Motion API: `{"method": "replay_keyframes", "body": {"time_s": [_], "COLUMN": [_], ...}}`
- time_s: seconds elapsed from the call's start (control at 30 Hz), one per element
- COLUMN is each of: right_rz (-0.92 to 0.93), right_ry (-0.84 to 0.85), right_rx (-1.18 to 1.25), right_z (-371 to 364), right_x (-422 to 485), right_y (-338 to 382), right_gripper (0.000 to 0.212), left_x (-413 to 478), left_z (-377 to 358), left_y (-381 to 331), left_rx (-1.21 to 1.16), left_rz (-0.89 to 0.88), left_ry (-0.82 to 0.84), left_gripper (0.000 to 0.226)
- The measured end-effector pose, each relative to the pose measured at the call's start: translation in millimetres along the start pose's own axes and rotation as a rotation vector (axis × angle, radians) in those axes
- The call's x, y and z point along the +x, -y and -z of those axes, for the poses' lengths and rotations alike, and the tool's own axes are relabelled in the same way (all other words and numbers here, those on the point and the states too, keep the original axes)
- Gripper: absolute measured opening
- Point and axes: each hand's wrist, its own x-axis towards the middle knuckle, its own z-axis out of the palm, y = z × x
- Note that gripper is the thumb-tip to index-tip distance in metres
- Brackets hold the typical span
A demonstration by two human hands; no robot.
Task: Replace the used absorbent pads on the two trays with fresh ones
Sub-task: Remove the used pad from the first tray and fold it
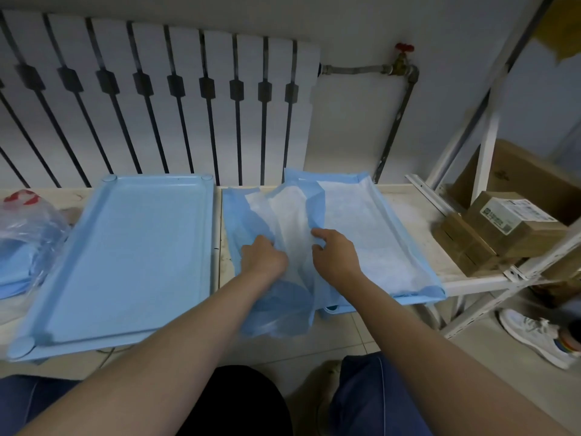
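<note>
**Loose pad over the right tray: risk of slip and drag**

Head view. Left hand (264,258) bunches the crumpled pad (289,212) in a closed grip. Right hand (336,256) pinches a fold of it, over the left half of the right tray (377,305). The pad's lower end overhangs that tray's near rim and may slide floorward or drag the spread pad (377,234) askew. The left tray (132,253) lies bare.

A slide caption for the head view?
Left hand and right hand grip a crumpled blue-and-white absorbent pad on the right light-blue plastic tray; the left tray is bare.

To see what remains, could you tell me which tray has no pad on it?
The light blue tray on the left, beside the plastic bag: its plastic floor is bare, while the right tray is covered by a blue-edged absorbent pad.
</note>
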Motion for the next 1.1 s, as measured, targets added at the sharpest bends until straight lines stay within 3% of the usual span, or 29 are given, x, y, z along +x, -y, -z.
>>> {"method": "replay_keyframes", "body": {"time_s": [0.03, 0.17, 0.33, 0.57, 0.67, 0.8, 0.87, 1.1], "right_rz": [-0.015, -0.063, -0.091, -0.042, -0.018, -0.035, -0.048, -0.06], "right_ry": [-0.007, -0.019, 0.0, 0.009, -0.011, 0.005, -0.009, -0.103], "right_rx": [-0.003, -0.029, -0.01, -0.022, -0.062, -0.079, -0.032, 0.093], "right_z": [0.6, 1.2, -5.3, -28.4, -39.2, -45.7, -44.2, -20.4], "right_x": [0.5, 0.4, -1.2, -8.2, -12.0, -14.0, -15.1, -13.1], "right_y": [0.5, 6.2, 26.6, 67.4, 77.0, 80.2, 81.6, 69.4], "right_gripper": [0.042, 0.044, 0.044, 0.045, 0.041, 0.051, 0.054, 0.06], "left_x": [-0.9, -4.5, -13.5, -22.0, -20.2, -24.5, -25.6, -23.8], "left_z": [3.6, 33.3, 87.8, 164.4, 183.8, 188.0, 185.1, 143.8], "left_y": [-3.5, -10.3, -12.9, 18.2, 53.4, 88.7, 97.3, 71.7], "left_rx": [-0.068, -0.149, 0.097, 0.372, 0.42, 0.619, 0.641, 0.702], "left_rz": [-0.031, -0.166, -0.34, -0.368, -0.29, 0.05, 0.172, -0.004], "left_ry": [0.013, -0.086, -0.272, -0.561, -0.639, -0.537, -0.453, -0.233], "left_gripper": [0.009, 0.027, 0.041, 0.057, 0.061, 0.049, 0.054, 0.064]}}
